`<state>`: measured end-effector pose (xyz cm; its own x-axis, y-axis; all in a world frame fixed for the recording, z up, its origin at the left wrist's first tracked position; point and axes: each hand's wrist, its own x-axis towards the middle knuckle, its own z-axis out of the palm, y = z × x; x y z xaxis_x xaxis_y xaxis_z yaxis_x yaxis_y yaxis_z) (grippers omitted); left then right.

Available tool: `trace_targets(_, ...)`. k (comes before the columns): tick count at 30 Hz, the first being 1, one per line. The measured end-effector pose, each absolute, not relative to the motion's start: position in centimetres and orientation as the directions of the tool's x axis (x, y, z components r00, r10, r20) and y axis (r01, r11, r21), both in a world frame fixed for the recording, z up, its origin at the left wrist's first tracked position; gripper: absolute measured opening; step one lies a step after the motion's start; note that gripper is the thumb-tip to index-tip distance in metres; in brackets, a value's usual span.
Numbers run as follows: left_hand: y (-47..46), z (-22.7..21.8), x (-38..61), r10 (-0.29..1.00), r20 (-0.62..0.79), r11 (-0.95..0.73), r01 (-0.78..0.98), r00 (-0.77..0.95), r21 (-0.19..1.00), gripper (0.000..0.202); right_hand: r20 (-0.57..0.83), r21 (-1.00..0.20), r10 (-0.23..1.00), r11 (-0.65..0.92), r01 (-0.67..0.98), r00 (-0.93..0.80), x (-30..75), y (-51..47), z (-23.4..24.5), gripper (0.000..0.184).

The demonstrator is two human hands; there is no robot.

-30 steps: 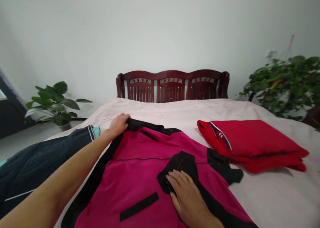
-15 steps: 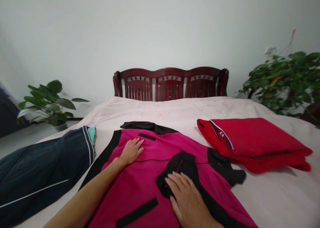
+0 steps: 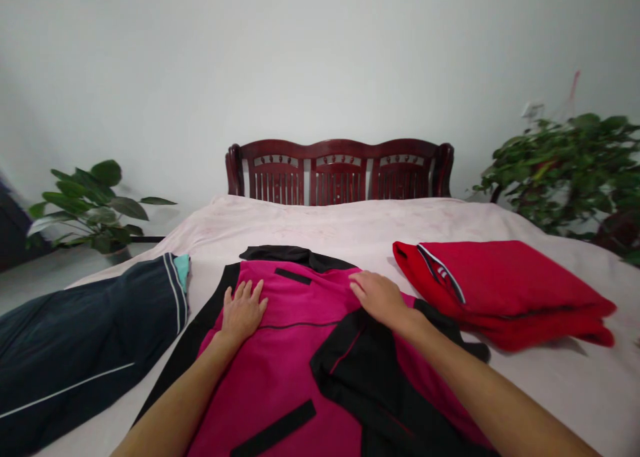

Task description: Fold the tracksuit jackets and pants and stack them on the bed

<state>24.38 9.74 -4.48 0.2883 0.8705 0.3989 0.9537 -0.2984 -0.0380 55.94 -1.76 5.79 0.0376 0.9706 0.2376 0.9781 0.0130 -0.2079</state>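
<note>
A magenta and black jacket (image 3: 295, 357) lies spread out on the bed, with a black sleeve (image 3: 373, 370) folded across its right side. My left hand (image 3: 243, 312) rests flat on the magenta cloth at the upper left, fingers spread. Near the jacket's upper right part, my right hand (image 3: 379, 298) has its fingers curled in on the magenta fabric, which wrinkles beside the fingertips. A short black strip (image 3: 293, 276) shows near the top of the jacket, and a longer black strip (image 3: 275, 427) lies lower down.
Folded red clothes (image 3: 515, 287) are stacked to the right. Dark navy clothing (image 3: 95, 343) lies at the left, a bit of turquoise cloth (image 3: 182, 270) at its edge. Behind the pale pink bedsheet (image 3: 320, 227) stands a dark wooden headboard (image 3: 340, 151), with leafy plants (image 3: 570, 170) on both sides.
My right hand has moved up from the folded black sleeve to the jacket's upper right. The sleeve lies flatter across the jacket. My left hand has shifted slightly left and down.
</note>
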Motion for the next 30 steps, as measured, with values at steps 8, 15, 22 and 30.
trace_targets(8,10.2,-4.5,24.4,0.877,0.385,-0.317,0.948,0.287,0.015,0.059,0.092,-0.052,0.941,-0.322,0.945,0.326,60.0,7.4,2.0,0.047)
trace_targets(15,11.4,-4.8,23.9,0.903,0.352,-0.270,0.963,0.246,0.021,0.059,0.151,-0.018,0.918,-0.369,0.929,0.367,62.8,9.2,0.6,0.038)
trace_targets(22,12.0,-5.1,23.9,0.924,0.293,-0.261,0.965,0.245,0.017,0.060,0.207,0.009,0.950,-0.242,0.970,0.235,59.7,7.4,1.0,0.041)
trace_targets(30,10.1,-2.5,21.9,0.919,0.171,-0.378,0.919,0.356,0.116,0.055,0.024,-0.101,0.914,0.405,0.909,-0.405,52.4,-1.9,-1.0,0.057)
